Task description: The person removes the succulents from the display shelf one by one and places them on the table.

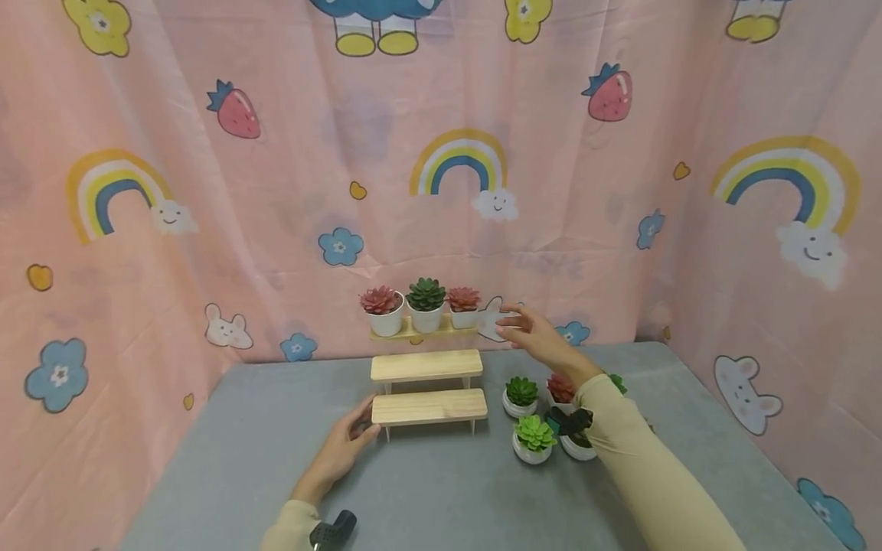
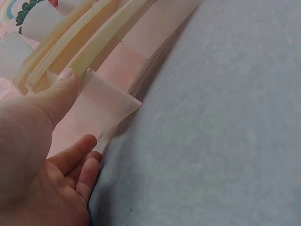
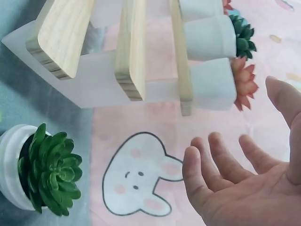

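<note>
From where I stand, I can read no words, numbers or brands on the white pots (image 1: 426,318), the wooden stand (image 1: 427,366) or the dark wrist devices (image 1: 334,529); a faint greyish mark on the pink curtain (image 1: 289,176) is too blurred to decipher.

At the left end of the three-tiered stand of pale wooden shelves and frosted side panels (image 1: 429,407), the bare left hand (image 1: 342,451) bends its fingers loosely, its thumb apparently touching the lowest tier, though contact is hard to judge. The bare right hand (image 1: 540,337) is raised just beside the stand's top right end, fingers apart and slightly bent. Both cream-sleeved forearms (image 1: 641,459) extend toward the stand from its front.
</note>
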`<state>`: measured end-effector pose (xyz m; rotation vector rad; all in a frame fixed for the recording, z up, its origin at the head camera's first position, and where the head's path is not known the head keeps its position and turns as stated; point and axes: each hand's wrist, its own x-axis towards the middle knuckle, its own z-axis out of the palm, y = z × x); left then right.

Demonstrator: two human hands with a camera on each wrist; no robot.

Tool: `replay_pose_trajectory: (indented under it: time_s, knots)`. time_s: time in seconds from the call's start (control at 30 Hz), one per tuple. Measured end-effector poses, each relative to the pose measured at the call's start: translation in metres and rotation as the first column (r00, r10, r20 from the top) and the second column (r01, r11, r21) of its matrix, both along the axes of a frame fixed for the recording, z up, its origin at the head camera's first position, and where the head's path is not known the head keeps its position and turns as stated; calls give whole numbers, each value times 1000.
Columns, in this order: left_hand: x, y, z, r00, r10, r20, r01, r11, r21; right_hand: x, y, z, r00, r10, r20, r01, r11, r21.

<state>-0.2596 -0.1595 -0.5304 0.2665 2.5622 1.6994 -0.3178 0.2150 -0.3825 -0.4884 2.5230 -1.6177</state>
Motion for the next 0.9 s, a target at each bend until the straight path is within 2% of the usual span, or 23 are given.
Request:
replay_pose_trajectory:
  time_s: [0.27, 0.53, 0.9]
  knots:
    - [0, 0, 1, 1000, -22, -1, 22, 1000, 20, -18, -18, 5, 998, -37, 49, 38, 999, -9]
    - [-2, 0, -3, 999, -30, -18, 31, 998, 53, -38, -34, 10, 1000, -14, 10, 13, 999, 29]
    - [-3, -1, -2, 1000, -14, -14, 15, 999, 39, -47, -44, 16, 999, 19, -34, -17, 998, 66]
